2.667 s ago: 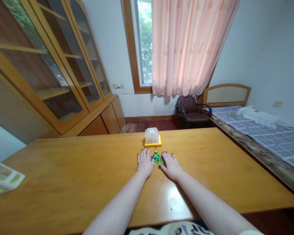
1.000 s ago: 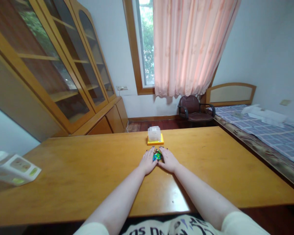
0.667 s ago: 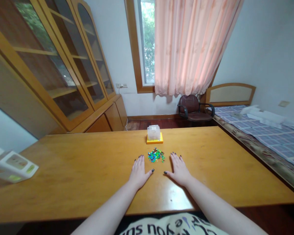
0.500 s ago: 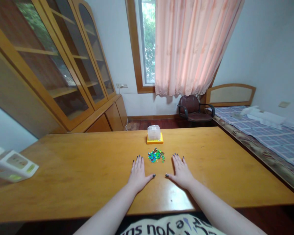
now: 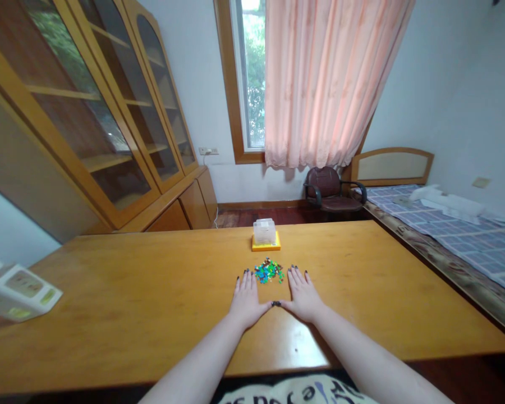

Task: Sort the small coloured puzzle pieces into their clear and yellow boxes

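With bare forearms (image 5: 208, 353) stretched forward, your dark-nailed left hand (image 5: 246, 303) and dark-nailed right hand (image 5: 305, 297) lie palm-down, fingers (image 5: 247, 282) extended, thumb tips (image 5: 269, 306) touching.

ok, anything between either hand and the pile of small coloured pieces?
Nothing visible. The left hand and right hand lie palm down on either side, fingertips near the pile. The clear container and its yellow base stand beyond the pile, outside both gaps.

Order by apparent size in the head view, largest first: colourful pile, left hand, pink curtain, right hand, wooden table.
1. Wooden table
2. Pink curtain
3. Left hand and right hand: too alike to rank
4. Colourful pile
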